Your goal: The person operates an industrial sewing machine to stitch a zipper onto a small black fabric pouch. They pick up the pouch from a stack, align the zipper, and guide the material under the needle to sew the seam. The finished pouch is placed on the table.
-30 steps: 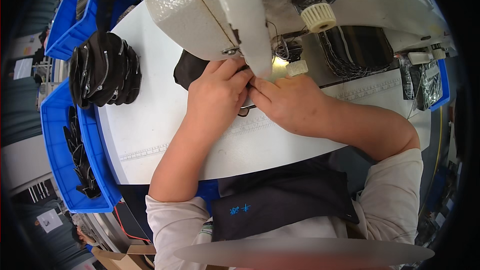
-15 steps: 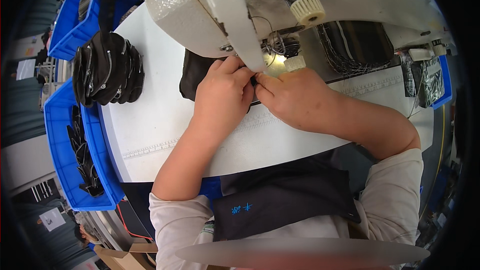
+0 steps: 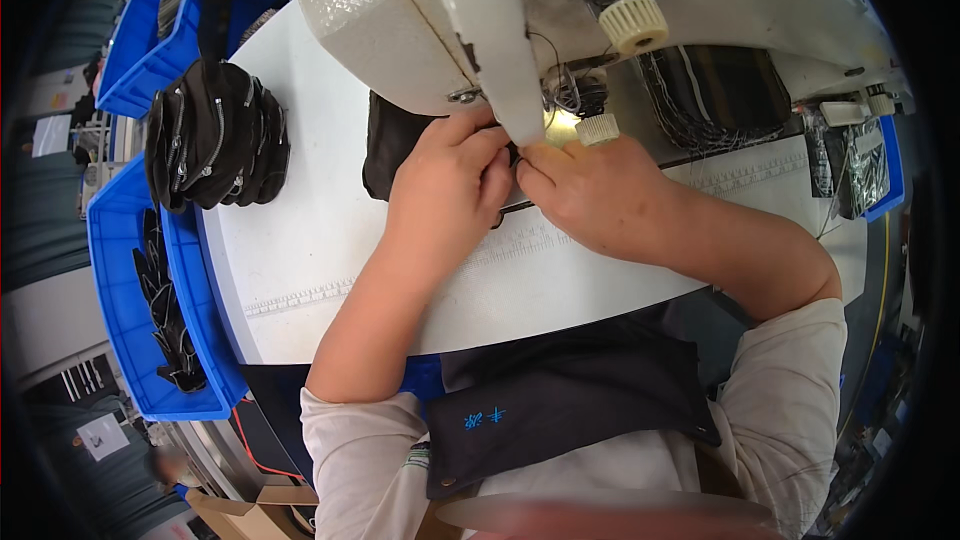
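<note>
White table (image 3: pixel 320 230) meets the worker's dark apron (image 3: pixel 570 410) at its near edge. I see the left hand (image 3: pixel 445 170) and right hand (image 3: pixel 595 190) together, fingers curled nearly closed; with fingertips partly hidden, I can't tell their grip. Dark cloth (image 3: pixel 388 148) lies just beyond the left hand, by the sewing machine (image 3: pixel 375 35). Zippered pile (image 3: pixel 215 145): left edge.

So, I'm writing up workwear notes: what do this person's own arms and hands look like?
The left hand and right hand are gloveless, with no watch or bracelet visible. Off-white sleeves end around the elbows, leaving both forearms bare.
</note>
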The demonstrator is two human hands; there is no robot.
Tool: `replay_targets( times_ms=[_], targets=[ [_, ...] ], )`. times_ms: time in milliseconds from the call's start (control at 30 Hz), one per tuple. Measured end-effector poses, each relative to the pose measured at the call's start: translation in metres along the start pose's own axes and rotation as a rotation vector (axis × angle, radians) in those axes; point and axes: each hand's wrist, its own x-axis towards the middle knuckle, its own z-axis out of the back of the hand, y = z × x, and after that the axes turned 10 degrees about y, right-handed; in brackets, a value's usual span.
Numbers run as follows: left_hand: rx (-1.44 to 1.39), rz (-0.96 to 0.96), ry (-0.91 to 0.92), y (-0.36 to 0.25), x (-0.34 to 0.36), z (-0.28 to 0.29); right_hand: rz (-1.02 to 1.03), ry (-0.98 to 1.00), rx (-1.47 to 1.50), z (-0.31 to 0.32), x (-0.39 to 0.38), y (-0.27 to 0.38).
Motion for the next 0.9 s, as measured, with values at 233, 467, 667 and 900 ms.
replay_targets(
  times_ms=[233, 467, 667, 900],
  targets=[
    [-0.356, 0.118, 0.105, 0.016, -0.001, 0.008, 0.193, -0.193, 0.13, -0.021, 0.004, 0.005],
    [0.029, -0.043, 0.113, 0.012, -0.001, 0.015, 0.224, -0.063, 0.208, -0.014, 0.001, 0.007],
    [0.042, -0.062, 0.134, 0.013, -0.006, 0.028, 0.225, -0.103, 0.222, -0.01, -0.003, 0.005],
    [0.137, -0.086, 0.2, 0.017, -0.018, 0.026, 0.217, -0.058, 0.166, -0.003, -0.006, 0.005]
  ],
)
